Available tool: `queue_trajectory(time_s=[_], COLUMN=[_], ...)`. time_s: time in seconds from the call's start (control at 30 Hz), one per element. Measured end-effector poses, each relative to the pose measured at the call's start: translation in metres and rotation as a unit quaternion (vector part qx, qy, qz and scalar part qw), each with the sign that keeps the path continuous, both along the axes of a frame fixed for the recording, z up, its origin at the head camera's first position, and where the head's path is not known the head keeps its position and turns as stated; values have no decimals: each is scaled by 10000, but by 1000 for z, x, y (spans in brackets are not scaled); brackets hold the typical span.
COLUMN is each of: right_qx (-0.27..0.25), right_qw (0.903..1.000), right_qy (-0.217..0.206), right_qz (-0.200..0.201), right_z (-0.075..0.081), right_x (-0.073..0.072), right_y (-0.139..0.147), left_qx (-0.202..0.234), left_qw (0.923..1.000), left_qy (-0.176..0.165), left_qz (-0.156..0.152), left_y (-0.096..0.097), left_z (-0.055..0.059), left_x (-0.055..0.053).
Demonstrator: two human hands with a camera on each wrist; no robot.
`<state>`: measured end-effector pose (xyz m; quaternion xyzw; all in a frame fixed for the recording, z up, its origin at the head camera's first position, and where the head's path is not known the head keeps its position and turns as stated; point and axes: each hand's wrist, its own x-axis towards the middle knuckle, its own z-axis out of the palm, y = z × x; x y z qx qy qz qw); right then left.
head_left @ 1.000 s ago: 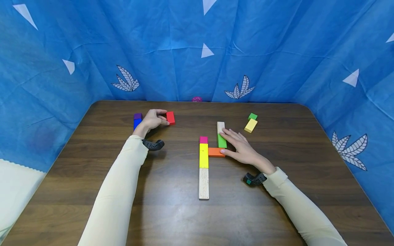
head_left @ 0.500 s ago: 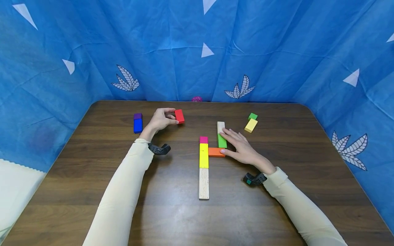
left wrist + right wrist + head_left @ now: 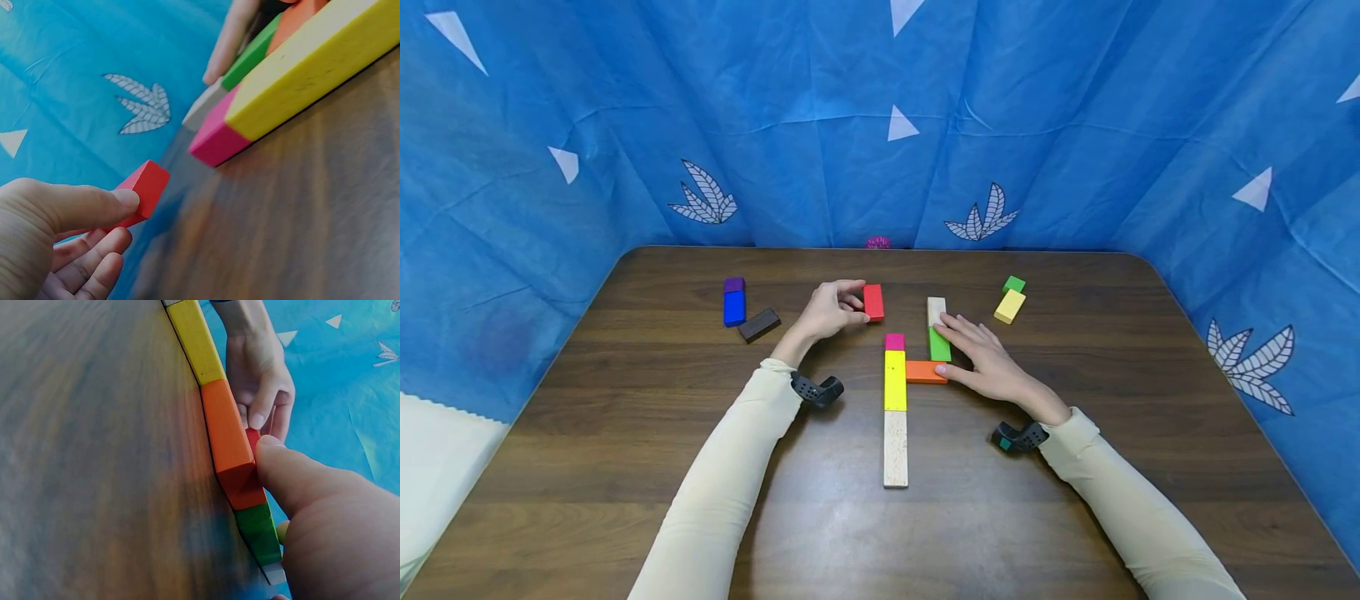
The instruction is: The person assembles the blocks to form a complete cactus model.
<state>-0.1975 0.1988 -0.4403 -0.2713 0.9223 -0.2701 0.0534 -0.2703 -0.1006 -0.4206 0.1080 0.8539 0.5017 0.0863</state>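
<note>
My left hand (image 3: 831,310) pinches a red wooden block (image 3: 873,302) between thumb and fingers, behind and left of the block row. In the left wrist view the thumb lies across one face of the red block (image 3: 147,187). My right hand (image 3: 988,360) rests with fingers extended, its thumb at the end of an orange block (image 3: 927,372) and its fingertips at a green block (image 3: 939,343). A pale wood block (image 3: 936,310) sits behind the green one. The orange block meets a yellow block (image 3: 895,381), with a magenta block (image 3: 894,342) behind it and a long pale block (image 3: 896,450) in front.
Blue (image 3: 734,309) and purple (image 3: 733,285) blocks stand at the left, with a dark block (image 3: 759,326) beside them. At the back right lie a light yellow block (image 3: 1010,307) and a small green block (image 3: 1013,284). A blue curtain (image 3: 820,125) hangs behind the wooden table (image 3: 625,400).
My left hand has carried the red block rightward, toward the middle, uncovering the blue block and then the dark block. The right hand has stayed in place.
</note>
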Motion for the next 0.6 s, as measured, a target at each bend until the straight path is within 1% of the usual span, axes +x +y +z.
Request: queue_trajectory(time_s=[0.17,0.3,0.43,0.6], right_qx=[2,-13,-31,-21], right_qw=[10000,10000,10000,10000], right_qy=[-3,-6,-15,-27], right_qz=[-6,-8,-9,-7], right_z=[0,1,1,0], right_x=[0,0,0,0], right_y=[0,-1,-1,-1], left_qx=[-24,-20,-119,-155], left_qw=[9997,9993,9985,9982], left_qy=[113,227,372,366], left_qz=[-199,-311,-393,-453], left_y=[7,11,13,16], left_z=[-5,-8,-10,-12], left_x=[5,6,7,8])
